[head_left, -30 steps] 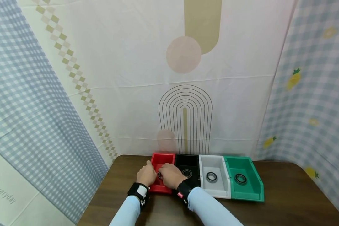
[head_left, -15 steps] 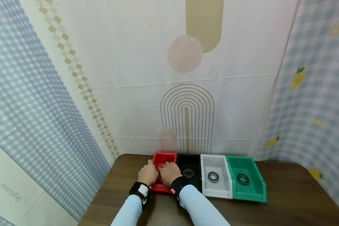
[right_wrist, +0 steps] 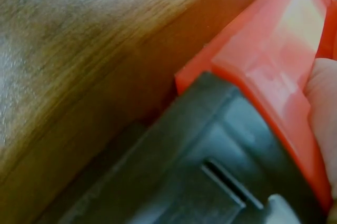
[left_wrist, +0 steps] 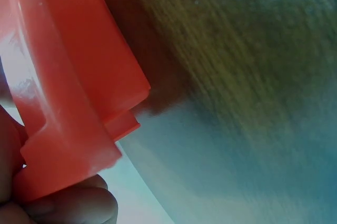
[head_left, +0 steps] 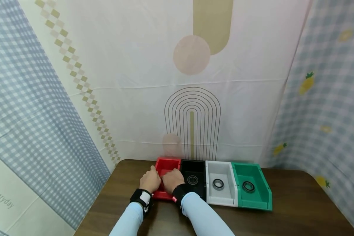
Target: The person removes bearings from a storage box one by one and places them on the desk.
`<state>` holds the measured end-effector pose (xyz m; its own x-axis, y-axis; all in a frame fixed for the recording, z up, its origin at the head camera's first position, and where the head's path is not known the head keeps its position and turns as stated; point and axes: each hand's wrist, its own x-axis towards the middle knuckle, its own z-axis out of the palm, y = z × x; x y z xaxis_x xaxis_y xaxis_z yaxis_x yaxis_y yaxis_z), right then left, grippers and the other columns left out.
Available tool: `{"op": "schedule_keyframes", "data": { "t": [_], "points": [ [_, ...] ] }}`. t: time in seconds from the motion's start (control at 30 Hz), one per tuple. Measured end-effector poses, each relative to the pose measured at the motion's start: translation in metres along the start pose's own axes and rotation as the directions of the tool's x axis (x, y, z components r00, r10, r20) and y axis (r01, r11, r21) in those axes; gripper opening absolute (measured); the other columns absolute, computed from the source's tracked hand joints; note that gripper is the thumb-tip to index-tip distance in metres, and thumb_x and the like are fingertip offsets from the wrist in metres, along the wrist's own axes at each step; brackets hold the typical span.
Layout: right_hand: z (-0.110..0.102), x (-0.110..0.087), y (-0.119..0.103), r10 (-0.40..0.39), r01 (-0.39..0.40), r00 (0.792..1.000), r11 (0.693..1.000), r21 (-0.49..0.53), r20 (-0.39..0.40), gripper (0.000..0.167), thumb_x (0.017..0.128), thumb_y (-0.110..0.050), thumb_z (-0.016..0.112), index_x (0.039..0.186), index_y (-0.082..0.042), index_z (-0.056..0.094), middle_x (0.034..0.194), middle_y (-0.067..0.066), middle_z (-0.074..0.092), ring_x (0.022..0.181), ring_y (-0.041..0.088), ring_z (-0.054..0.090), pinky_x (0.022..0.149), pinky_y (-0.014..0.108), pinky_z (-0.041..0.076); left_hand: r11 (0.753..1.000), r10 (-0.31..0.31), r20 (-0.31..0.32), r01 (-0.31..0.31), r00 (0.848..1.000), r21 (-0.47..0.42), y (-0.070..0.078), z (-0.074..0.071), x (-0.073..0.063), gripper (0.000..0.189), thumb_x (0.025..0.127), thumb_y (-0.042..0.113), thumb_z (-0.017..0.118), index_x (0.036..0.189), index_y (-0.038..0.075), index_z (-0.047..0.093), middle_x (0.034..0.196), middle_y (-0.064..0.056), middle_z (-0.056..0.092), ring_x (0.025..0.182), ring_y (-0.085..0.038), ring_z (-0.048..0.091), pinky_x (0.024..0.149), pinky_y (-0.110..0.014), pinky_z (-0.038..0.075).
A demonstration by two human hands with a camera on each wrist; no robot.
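Note:
A red plastic bin (head_left: 168,163) stands at the left end of a row of bins. My left hand (head_left: 150,181) grips its left wall; in the left wrist view the fingers (left_wrist: 87,203) curl around the red rim. Inside the bin, my right hand (head_left: 173,181) reaches down from the right with its fingertips hidden behind the hand's back. No bearing shows in the red bin now, and I cannot tell whether the right fingers hold one. In the right wrist view the right hand (right_wrist: 325,108) lies against the inner side of the red wall (right_wrist: 263,71).
Beside the red bin stand a black bin (head_left: 191,167), a light grey bin (head_left: 219,168) and a green bin (head_left: 247,170). Each holds a ring bearing: one (head_left: 192,176) in black, another (head_left: 218,180) in grey, a third (head_left: 248,182) in green. A patterned curtain (head_left: 135,114) hangs behind the wooden table (head_left: 295,203).
A bearing was visible between the hands in the red bin; the right hand has moved left and now covers that spot. The left hand stays on the bin's left wall.

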<state>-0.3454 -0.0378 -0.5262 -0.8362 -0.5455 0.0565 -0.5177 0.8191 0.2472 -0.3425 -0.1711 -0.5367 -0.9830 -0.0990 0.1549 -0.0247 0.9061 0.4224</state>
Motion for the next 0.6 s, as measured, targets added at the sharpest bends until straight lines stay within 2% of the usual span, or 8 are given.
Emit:
{"op": "schedule_keyframes", "data": {
  "t": [0.13, 0.37, 0.6],
  "points": [
    [0.0017, 0.0003, -0.0004, -0.004, 0.004, 1.0, 1.0, -0.021, -0.008, 0.011, 0.099, -0.032, 0.07, 0.097, -0.027, 0.079, 0.097, -0.008, 0.079, 0.089, 0.012, 0.071, 0.087, 0.031, 0.052, 1.0, 0.001, -0.004, -0.001, 1.0, -0.003, -0.0003, 0.0005, 0.0003, 0.017, 0.107, 0.02, 0.056, 0.105, 0.002, 0.055, 0.081, -0.018, 0.07, 0.072, -0.035, 0.071, 0.065, -0.052, 0.056],
    [0.0048, 0.0019, 0.0012, -0.012, 0.012, 1.0, 1.0, 0.014, 0.009, 0.022, 0.099, -0.035, 0.07, 0.117, -0.027, 0.08, 0.119, -0.004, 0.08, 0.109, 0.015, 0.072, 0.102, 0.037, 0.052, 1.0, 0.001, 0.001, -0.001, 1.0, -0.002, -0.0032, 0.0052, 0.0025, 0.017, 0.108, 0.02, 0.055, 0.106, 0.002, 0.056, 0.084, -0.019, 0.071, 0.074, -0.035, 0.072, 0.065, -0.052, 0.056],
    [0.0036, 0.0027, 0.0015, -0.013, 0.012, 1.0, 1.0, 0.013, 0.014, 0.023, 0.098, -0.035, 0.071, 0.118, -0.027, 0.08, 0.121, -0.004, 0.08, 0.113, 0.015, 0.071, 0.109, 0.039, 0.051, 1.0, 0.0, -0.003, 0.0, 1.0, 0.0, -0.0037, 0.0051, 0.0038, 0.016, 0.106, 0.018, 0.056, 0.105, 0.002, 0.055, 0.082, -0.019, 0.07, 0.072, -0.035, 0.071, 0.064, -0.052, 0.056]
  ]
}}
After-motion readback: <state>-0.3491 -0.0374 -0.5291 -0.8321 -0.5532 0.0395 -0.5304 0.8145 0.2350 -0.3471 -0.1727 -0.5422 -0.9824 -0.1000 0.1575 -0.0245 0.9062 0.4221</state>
